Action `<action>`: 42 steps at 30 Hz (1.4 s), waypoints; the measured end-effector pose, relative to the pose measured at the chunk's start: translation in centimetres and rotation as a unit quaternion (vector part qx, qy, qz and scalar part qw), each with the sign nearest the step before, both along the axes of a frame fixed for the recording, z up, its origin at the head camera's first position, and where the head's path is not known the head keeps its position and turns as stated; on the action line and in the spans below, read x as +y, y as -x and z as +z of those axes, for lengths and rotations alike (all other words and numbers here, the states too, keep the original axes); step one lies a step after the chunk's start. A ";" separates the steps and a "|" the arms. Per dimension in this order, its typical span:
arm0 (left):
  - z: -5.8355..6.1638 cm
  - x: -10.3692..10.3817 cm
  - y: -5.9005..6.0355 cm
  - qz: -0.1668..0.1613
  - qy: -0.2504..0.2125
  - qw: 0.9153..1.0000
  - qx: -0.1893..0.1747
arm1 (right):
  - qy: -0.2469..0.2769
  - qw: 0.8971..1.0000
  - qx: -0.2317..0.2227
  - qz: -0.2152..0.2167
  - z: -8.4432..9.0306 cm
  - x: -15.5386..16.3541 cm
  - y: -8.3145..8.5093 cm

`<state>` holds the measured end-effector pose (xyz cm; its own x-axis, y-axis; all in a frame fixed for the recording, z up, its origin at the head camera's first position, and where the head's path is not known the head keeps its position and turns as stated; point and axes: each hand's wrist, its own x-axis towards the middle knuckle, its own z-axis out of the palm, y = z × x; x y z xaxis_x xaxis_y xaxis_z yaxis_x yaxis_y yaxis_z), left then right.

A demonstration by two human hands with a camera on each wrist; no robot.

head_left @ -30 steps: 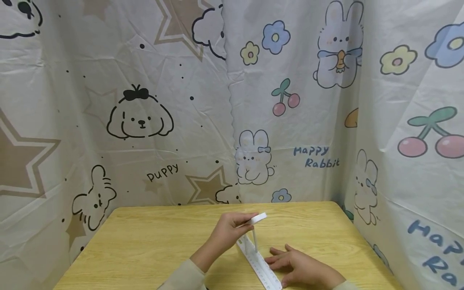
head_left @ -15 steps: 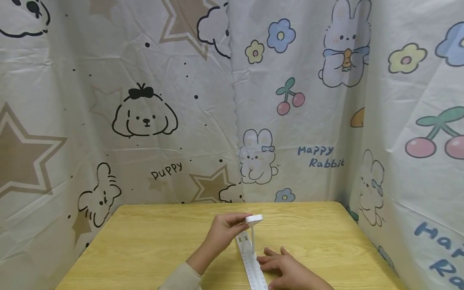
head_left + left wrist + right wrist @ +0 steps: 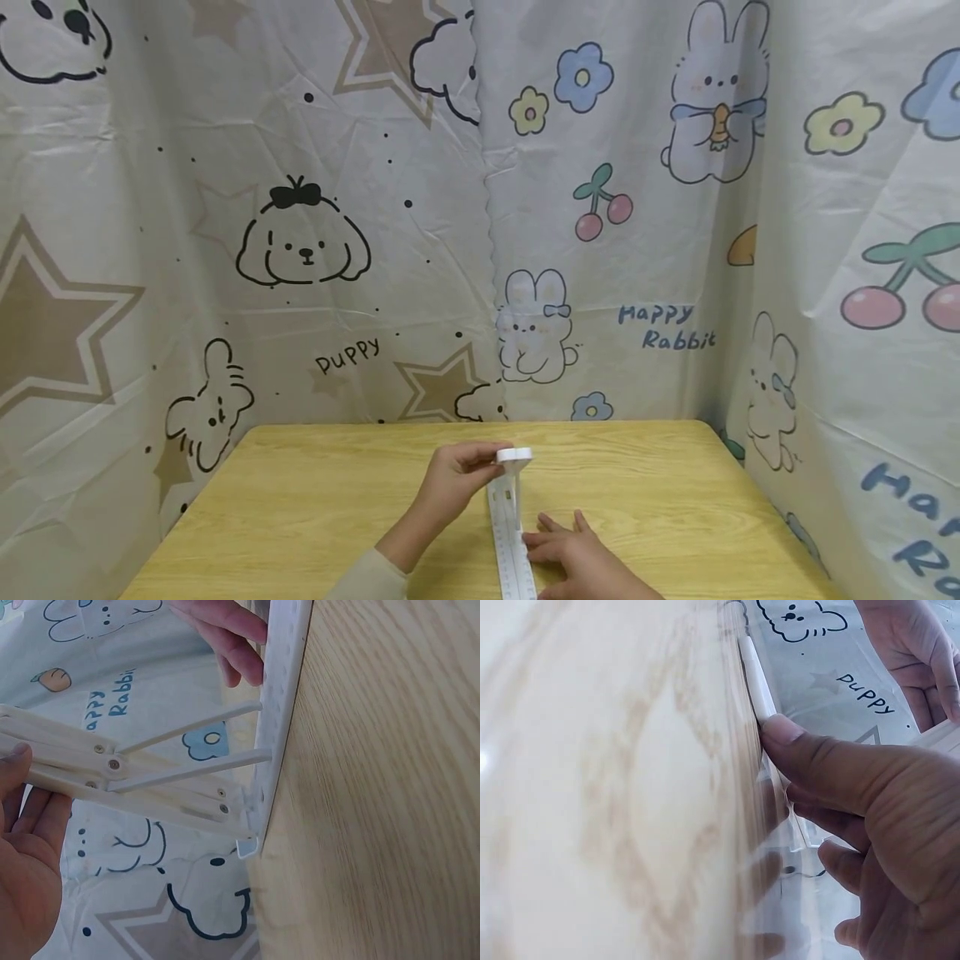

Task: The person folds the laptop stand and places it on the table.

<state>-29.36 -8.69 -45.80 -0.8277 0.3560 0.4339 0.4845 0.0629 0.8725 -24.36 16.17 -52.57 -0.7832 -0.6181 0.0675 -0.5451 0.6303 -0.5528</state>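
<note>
- Head view: left hand (image 3: 457, 475) pinches the raised top of a white folding rack (image 3: 513, 457); its perforated base strip (image 3: 510, 542) lies below those fingers on the wooden table (image 3: 300, 517).
- Right hand (image 3: 577, 558), fingers straight, presses the strip's near end flat.
- Step, I judge: unfolding the rack — next calls for steady downward pressure while the top is drawn up.
- Left wrist view alone shows the hinged slats (image 3: 112, 765) and thin struts (image 3: 187, 727); right wrist view shows the thumb (image 3: 810, 754) on the strip's edge.
</note>
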 end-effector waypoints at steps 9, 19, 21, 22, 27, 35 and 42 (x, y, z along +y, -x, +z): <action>0.1 -1.0 0.0 -0.001 -0.012 1.000 -0.006 | -0.006 1.000 0.000 -0.012 0.1 -1.1 -0.2; 0.0 -1.5 0.0 0.007 -0.029 1.000 -0.007 | -0.022 0.999 0.019 -0.023 0.6 -2.4 -0.4; 0.0 -1.6 0.0 0.008 -0.031 0.999 -0.008 | -0.029 0.999 0.023 -0.025 0.8 -2.3 -0.5; 0.0 -1.6 0.0 0.009 -0.031 0.999 -0.008 | -0.031 0.999 0.021 -0.024 0.8 -2.2 -0.5; -0.1 -1.3 -0.2 0.006 -0.032 0.999 -0.011 | -0.012 1.000 -0.001 -0.004 0.9 -1.3 -0.2; -0.2 -0.7 0.0 0.020 -0.021 0.999 -0.029 | -0.003 1.000 -0.005 -0.013 1.4 0.0 1.7; -1.0 -0.7 0.4 0.044 0.001 0.999 -0.030 | 0.055 0.996 -0.015 -0.065 1.6 0.0 4.1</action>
